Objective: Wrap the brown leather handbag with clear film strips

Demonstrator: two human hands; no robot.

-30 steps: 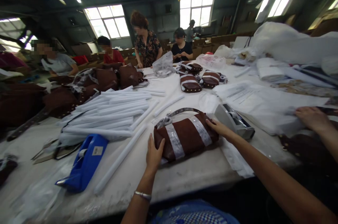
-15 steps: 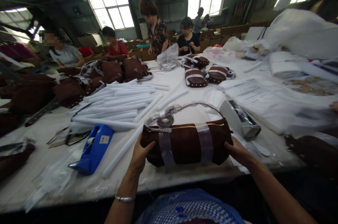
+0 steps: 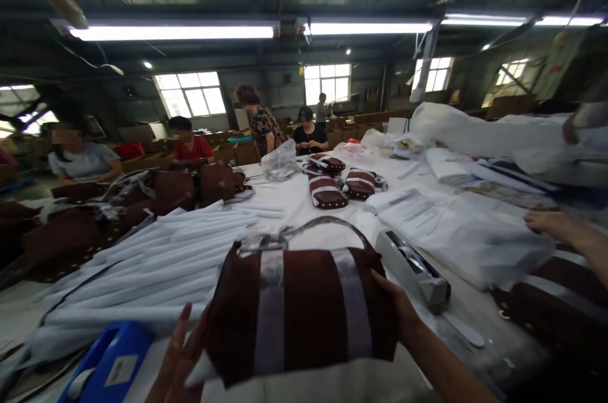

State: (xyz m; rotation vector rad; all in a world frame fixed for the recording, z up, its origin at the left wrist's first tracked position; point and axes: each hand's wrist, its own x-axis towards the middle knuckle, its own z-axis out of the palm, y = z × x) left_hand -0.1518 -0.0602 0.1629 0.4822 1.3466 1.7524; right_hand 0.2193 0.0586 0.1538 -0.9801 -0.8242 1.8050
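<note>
A dark brown handbag [image 3: 311,308] with clear tape bands around it is tilted up in front of me, its strap wrapped in plastic on top. My right hand [image 3: 399,305] grips its right end, thumb on the side facing me. At the bag's left end is my left hand [image 3: 180,355], fingers stretched out and apart; whether they press on the bag is hard to tell. A blue tape dispenser [image 3: 111,362] lies left of that hand. Beyond the bag's right end stands a grey tape dispenser [image 3: 415,270].
White rolled tubes [image 3: 161,257] are piled at left, with brown bags [image 3: 173,191] behind. Taped brown bags [image 3: 327,191] sit mid-table. At right, another person's hand [image 3: 546,225] is at a plastic sheet [image 3: 494,238] above a brown bag [image 3: 565,292]. Several people work across the table.
The handbag has tipped up, showing me more of its broad side. My left hand's fingers have opened off their grip. The view has risen, and the neighbour's hand has come further in.
</note>
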